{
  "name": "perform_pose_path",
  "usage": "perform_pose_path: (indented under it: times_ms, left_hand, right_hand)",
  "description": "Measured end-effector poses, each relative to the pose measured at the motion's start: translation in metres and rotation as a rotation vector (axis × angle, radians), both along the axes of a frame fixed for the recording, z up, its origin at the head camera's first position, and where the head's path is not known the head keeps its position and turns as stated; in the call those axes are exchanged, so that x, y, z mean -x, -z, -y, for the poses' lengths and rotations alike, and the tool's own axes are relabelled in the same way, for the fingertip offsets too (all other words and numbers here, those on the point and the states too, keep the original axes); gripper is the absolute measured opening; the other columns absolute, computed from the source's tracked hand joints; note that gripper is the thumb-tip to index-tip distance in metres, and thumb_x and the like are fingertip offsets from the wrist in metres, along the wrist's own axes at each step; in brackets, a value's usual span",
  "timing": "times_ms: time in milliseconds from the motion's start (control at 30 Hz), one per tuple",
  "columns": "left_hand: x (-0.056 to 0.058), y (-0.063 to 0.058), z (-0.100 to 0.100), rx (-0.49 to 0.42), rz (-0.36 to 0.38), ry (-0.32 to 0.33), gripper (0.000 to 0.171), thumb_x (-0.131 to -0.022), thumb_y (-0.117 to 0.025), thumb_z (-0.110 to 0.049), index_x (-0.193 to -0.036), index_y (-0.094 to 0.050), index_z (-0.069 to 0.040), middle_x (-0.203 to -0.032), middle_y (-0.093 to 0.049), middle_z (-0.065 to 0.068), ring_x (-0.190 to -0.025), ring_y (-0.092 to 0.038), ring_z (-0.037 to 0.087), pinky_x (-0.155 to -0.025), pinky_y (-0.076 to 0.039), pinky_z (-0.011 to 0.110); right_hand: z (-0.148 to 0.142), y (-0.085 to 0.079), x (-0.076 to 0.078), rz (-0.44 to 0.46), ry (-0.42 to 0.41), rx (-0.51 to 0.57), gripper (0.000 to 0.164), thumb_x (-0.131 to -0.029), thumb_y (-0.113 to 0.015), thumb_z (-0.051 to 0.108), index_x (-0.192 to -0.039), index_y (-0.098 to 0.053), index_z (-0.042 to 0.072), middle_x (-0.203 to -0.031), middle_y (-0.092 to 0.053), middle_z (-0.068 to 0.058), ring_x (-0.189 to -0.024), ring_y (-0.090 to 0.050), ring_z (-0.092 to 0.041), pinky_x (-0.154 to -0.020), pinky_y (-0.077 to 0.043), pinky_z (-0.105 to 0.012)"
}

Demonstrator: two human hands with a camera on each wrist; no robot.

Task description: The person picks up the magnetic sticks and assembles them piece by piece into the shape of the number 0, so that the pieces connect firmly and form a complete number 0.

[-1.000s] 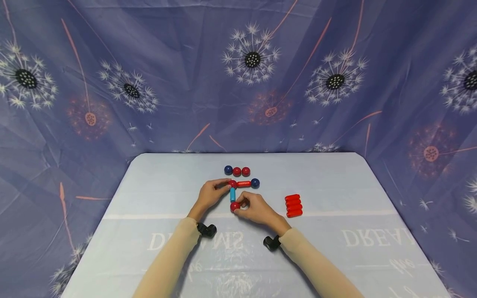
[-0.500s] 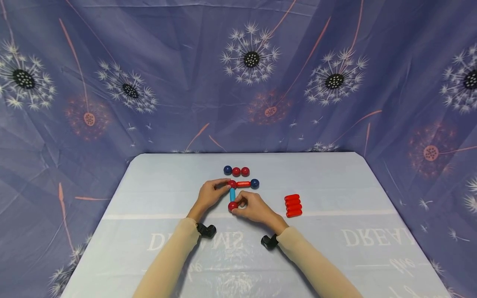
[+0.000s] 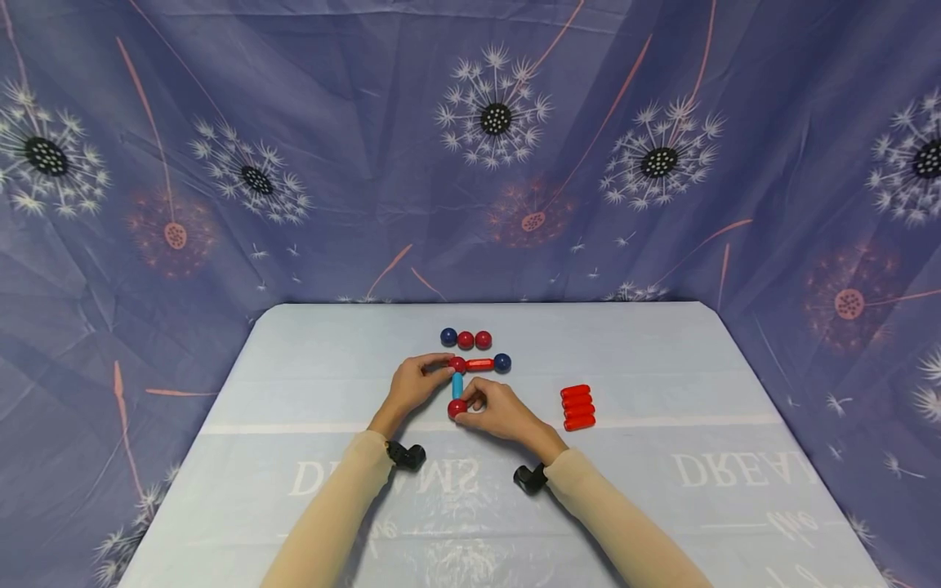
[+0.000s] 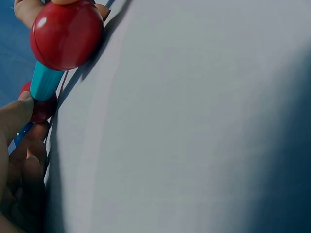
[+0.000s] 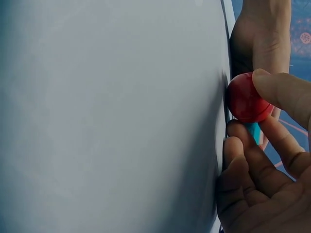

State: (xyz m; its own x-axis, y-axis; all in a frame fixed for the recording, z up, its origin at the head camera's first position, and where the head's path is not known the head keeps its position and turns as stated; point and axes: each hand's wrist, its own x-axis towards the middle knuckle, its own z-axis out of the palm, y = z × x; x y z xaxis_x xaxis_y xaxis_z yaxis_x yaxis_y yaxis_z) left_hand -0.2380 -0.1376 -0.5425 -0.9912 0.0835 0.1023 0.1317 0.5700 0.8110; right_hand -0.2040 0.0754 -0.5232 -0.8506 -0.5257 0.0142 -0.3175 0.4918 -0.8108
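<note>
In the head view my left hand (image 3: 417, 382) pinches a red ball (image 3: 457, 365) at the corner of an L-shaped piece. From that ball a red rod (image 3: 480, 365) runs right to a dark blue ball (image 3: 502, 363). A light blue rod (image 3: 457, 385) runs from it toward me, ending at a second red ball (image 3: 457, 409). This nearer ball is held between thumb and fingers of my right hand (image 3: 501, 410). The left wrist view shows the nearer ball (image 4: 67, 36) large, with the rod (image 4: 46, 82) behind it. My right thumb presses the ball (image 5: 245, 99) in the right wrist view.
Behind the piece, a blue ball (image 3: 448, 336) and two red balls, one at the right end (image 3: 483, 339), sit in a row. Several red rods (image 3: 577, 407) lie side by side right of my right hand. A patterned curtain (image 3: 353, 163) hangs behind the pale table (image 3: 662, 367).
My right hand has shifted slightly left with the nearer red ball, and the light blue rod's near end has swung left with it. My left hand stays in place.
</note>
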Motion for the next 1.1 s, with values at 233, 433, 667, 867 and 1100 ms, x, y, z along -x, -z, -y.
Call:
perform_pose_path:
  times_ms: [233, 433, 667, 867, 1100]
  left_hand:
    - [-0.0009, -0.0013, -0.0011, 0.009, -0.004, 0.011, 0.032, -0.095, -0.076, -0.029, -0.125, -0.076, -0.018, -0.123, -0.075, 0.003, -0.098, -0.067, 0.020, -0.084, -0.051, 0.034]
    - [-0.0010, -0.0025, -0.0005, 0.010, -0.004, 0.018, 0.032, -0.094, -0.077, -0.029, -0.124, -0.076, -0.017, -0.123, -0.075, 0.004, -0.105, -0.069, 0.022, -0.088, -0.053, 0.037]
    - [-0.0009, -0.0009, -0.0003, 0.006, -0.001, 0.019, 0.032, -0.095, -0.076, -0.030, -0.124, -0.076, -0.018, -0.123, -0.075, 0.003, -0.106, -0.068, 0.022, -0.089, -0.052, 0.036]
    - [-0.0016, -0.0014, 0.0012, -0.015, 0.015, 0.042, 0.034, -0.095, -0.075, -0.029, -0.127, -0.075, -0.018, -0.126, -0.074, 0.004, -0.107, -0.068, 0.019, -0.089, -0.052, 0.035]
    - [-0.0074, -0.0083, 0.0077, -0.041, 0.043, 0.132, 0.042, -0.096, -0.075, -0.022, -0.136, -0.068, -0.012, -0.120, -0.075, 0.011, -0.066, -0.053, 0.010, -0.065, -0.044, 0.024]
  right_hand:
    - [-0.0023, 0.0010, 0.0003, 0.014, -0.011, 0.008, 0.024, -0.088, -0.083, 0.023, -0.104, -0.068, 0.014, -0.094, -0.066, 0.001, -0.086, -0.060, -0.014, -0.077, -0.050, -0.022]
    - [-0.0034, 0.0039, 0.0012, 0.005, -0.035, 0.013, 0.024, -0.090, -0.081, 0.020, -0.108, -0.067, 0.012, -0.096, -0.066, 0.003, -0.088, -0.061, -0.013, -0.079, -0.051, -0.023]
    - [-0.0042, 0.0037, 0.0011, 0.006, -0.053, 0.027, 0.027, -0.091, -0.079, 0.016, -0.113, -0.066, 0.009, -0.098, -0.067, 0.002, -0.090, -0.062, -0.014, -0.083, -0.054, -0.028]
    - [-0.0050, 0.0043, 0.0011, 0.021, -0.053, 0.032, 0.025, -0.091, -0.079, 0.016, -0.113, -0.067, 0.010, -0.098, -0.067, 0.002, -0.091, -0.062, -0.015, -0.084, -0.054, -0.028]
    - [-0.0064, 0.0035, 0.0013, 0.016, -0.066, 0.038, 0.024, -0.092, -0.078, 0.017, -0.112, -0.068, 0.010, -0.098, -0.067, 0.003, -0.091, -0.062, -0.014, -0.084, -0.054, -0.028]
